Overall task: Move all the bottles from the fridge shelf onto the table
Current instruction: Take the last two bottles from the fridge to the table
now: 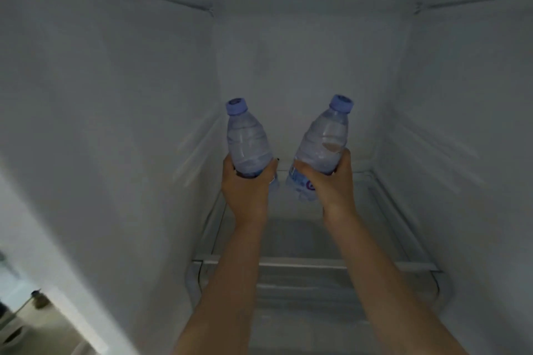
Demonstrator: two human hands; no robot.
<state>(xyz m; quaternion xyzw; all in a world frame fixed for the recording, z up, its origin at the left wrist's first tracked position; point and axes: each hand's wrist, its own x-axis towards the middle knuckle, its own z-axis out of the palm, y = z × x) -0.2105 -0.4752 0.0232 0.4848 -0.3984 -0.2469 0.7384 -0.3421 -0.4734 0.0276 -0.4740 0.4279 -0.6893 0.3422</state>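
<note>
My two forearms are reaching in from the bottom of the view at about 6 o'clock, stretching up into the open fridge. My left hand [245,187] is wrapping its fingers round the lower body of the left bottle [248,138], and my right hand [331,181] is curling round the lower body of the right bottle [323,147]. Both are clear, blue-capped bottles; I am holding them just beside each other, caps tipping slightly apart toward 11 and 1 o'clock, and they look lifted off the glass fridge shelf [389,210] rather than standing on it, though my hands are hiding their bases.

No other bottles are showing on that shelf around or behind my hands, so I am judging these two to be the last, or the only, ones. The desk is not showing in this view. What is remaining, as I read it, is drawing both bottles out past the shelf's front edge at 6 o'clock and setting them down on the desk.
</note>
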